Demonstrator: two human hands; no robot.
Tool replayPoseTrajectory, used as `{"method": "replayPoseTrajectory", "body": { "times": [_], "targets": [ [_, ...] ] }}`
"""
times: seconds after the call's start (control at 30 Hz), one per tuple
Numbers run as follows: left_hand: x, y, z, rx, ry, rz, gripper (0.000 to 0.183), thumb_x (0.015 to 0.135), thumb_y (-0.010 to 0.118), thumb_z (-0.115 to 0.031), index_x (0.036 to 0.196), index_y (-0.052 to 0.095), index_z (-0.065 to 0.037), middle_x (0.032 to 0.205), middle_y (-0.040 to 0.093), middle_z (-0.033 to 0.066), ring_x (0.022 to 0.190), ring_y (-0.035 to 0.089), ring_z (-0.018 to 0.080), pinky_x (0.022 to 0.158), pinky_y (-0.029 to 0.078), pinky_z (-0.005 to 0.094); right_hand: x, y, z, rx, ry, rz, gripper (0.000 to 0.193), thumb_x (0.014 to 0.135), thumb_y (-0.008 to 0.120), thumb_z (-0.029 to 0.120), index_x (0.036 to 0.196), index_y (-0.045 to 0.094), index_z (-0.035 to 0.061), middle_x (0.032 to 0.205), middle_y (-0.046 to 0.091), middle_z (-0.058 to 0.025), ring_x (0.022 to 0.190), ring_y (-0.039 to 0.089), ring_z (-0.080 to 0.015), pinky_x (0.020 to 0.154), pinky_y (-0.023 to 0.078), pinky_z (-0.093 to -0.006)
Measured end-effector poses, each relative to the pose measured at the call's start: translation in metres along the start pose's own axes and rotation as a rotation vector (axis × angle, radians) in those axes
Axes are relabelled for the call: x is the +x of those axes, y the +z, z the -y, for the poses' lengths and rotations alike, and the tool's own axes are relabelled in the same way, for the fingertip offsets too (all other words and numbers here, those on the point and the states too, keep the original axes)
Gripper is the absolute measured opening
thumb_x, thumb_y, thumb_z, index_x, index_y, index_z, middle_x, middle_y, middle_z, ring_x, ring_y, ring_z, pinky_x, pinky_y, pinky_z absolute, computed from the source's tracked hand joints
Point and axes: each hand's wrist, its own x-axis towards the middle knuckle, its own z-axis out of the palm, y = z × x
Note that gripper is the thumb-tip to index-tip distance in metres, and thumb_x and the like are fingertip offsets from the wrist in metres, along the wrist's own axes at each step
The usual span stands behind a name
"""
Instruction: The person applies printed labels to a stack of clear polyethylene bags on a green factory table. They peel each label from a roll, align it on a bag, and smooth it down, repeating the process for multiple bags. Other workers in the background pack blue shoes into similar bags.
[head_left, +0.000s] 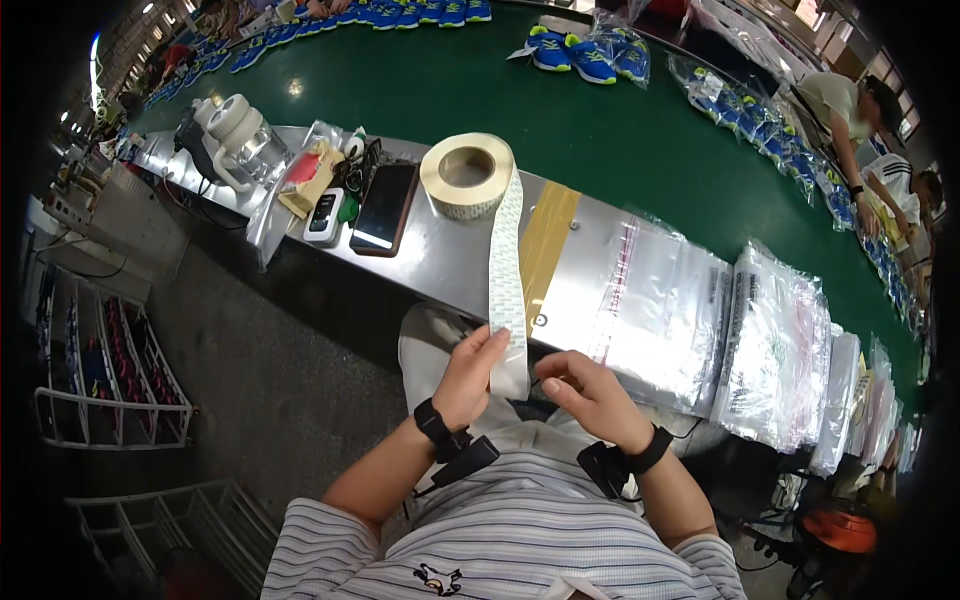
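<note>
A strip of small printed labels [507,265] hangs down from a thick roll of labels [466,198] on the metal ledge. Near its lower end my left hand [470,375] is closed on the strip, thumb lying over the labels. Just to the right, apart from the strip, my right hand [600,400] is raised with its fingers loosely curled. A gap shows between its thumb and forefinger, and I see nothing in it. Stacked clear plastic bags [665,310] lie on the ledge beyond my right hand.
A phone [385,208], a white device [323,216] and a clear jug [250,150] stand left of the roll. Behind runs a green conveyor belt [400,100] with blue shoes [590,60], some bagged. Co-workers [850,110] are at the far right. Racks [115,370] stand lower left.
</note>
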Motion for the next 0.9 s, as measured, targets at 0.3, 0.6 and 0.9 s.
{"method": "replayPoseTrajectory", "body": {
  "times": [0.3,0.6,0.9],
  "targets": [
    [0.012,0.016,0.004,0.354,0.191,-0.036,0.037,0.087,0.062,-0.016,0.117,0.047,-0.002,0.096,0.057,0.0031,0.076,0.055,0.0063,0.061,0.044,0.0212,0.03,-0.004,-0.012,0.256,0.33,-0.18,0.014,0.088,0.058,0.013,0.087,0.058,-0.0009,0.075,0.058,0.0007,0.069,0.05,-0.0052,0.062,0.043,-0.0209],
    [0.003,0.04,-0.019,1.083,0.718,-0.131,0.021,0.08,0.066,-0.025,0.088,0.059,-0.007,0.082,0.059,0.0132,0.071,0.058,0.0314,0.063,0.047,0.0374,0.032,-0.004,0.035,0.182,0.118,-0.131,0.017,0.086,0.054,0.005,0.1,0.061,-0.0009,0.088,0.064,-0.0083,0.082,0.058,-0.015,0.075,0.047,-0.0272],
    [0.031,0.025,-0.026,0.842,0.412,0.01,0.02,0.087,0.064,-0.019,0.088,0.061,0.001,0.075,0.063,0.0041,0.066,0.057,0.007,0.06,0.047,0.0236,0.04,-0.005,0.011,0.454,0.134,-0.122,0.01,0.092,0.054,0.011,0.087,0.058,0.0035,0.08,0.056,0.0027,0.072,0.05,-0.0065,0.065,0.043,-0.0205]
  ]
}}
